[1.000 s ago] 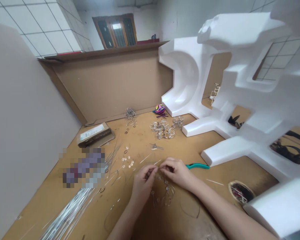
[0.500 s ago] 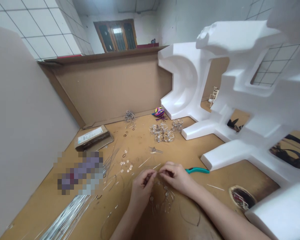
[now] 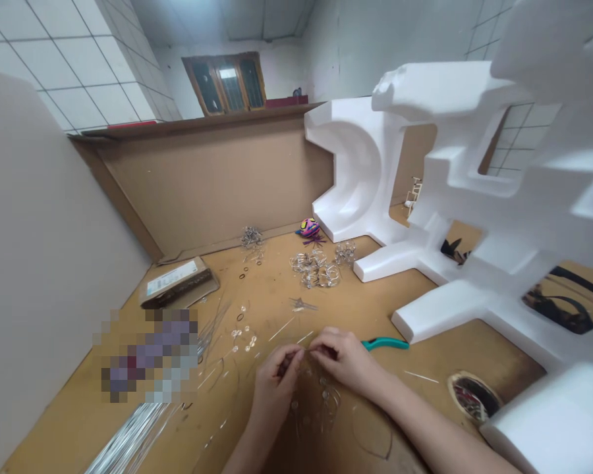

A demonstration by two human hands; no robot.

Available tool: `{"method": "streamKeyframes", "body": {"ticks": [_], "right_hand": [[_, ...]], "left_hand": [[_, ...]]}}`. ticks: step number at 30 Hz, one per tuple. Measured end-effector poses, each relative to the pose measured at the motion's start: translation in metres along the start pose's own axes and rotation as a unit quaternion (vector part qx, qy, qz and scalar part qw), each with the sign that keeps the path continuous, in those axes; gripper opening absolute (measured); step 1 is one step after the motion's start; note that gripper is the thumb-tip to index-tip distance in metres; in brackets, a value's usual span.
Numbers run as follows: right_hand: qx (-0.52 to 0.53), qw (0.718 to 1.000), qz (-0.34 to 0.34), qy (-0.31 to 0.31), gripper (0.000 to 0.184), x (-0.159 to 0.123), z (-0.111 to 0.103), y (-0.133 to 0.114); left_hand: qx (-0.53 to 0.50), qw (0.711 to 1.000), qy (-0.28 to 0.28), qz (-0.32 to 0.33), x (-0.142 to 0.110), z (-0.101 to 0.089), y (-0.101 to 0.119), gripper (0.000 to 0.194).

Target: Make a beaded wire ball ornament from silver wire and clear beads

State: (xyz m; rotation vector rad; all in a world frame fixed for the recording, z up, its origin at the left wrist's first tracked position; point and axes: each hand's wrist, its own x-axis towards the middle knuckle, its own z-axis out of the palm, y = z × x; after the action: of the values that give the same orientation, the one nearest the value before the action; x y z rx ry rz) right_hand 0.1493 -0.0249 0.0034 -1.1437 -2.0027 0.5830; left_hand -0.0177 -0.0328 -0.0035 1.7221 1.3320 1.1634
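Beaded wire [image 3: 329,396] on the table [image 3: 257,309], head view only: thin bright strand, small clear beads, loose loops, directly under my hands, low in frame, bottom part cut off by my left forearm. Two hands. Left hand [image 3: 275,380] and right hand [image 3: 343,360] close together just above it. Fingers [image 3: 292,359] of both hands pressed together, pinching a thin wire [image 3: 306,351] between them. Pinched section mostly hidden by the fingers, so can't tell whether a bead sits there.

Teal-handled pliers [image 3: 385,343], one pair, just beside my right hand; jaws hidden behind that hand. Three wire-and-bead heaps further back: a dense one [image 3: 251,237], a wide one [image 3: 315,270], a small one [image 3: 345,253]. Loose clear beads [image 3: 242,337], roughly eight, too small for an exact count. One cardboard parcel [image 3: 178,283] with a label. One bundle of straight silver wires [image 3: 133,438], cut off by the bottom edge. Pixelated patch [image 3: 148,355] hides whatever lies above that bundle. White foam moulding [image 3: 474,191] fills the right side, cut off by the frame.
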Motion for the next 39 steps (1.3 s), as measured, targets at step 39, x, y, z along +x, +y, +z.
{"method": "streamKeyframes", "body": {"ticks": [39], "right_hand": [[0.004,1.000,0.010,-0.007,0.012,-0.0009,0.0001,-0.0003]], "left_hand": [[-0.004,1.000,0.005,0.003,-0.0004,0.0002,0.0038,0.019]]}}
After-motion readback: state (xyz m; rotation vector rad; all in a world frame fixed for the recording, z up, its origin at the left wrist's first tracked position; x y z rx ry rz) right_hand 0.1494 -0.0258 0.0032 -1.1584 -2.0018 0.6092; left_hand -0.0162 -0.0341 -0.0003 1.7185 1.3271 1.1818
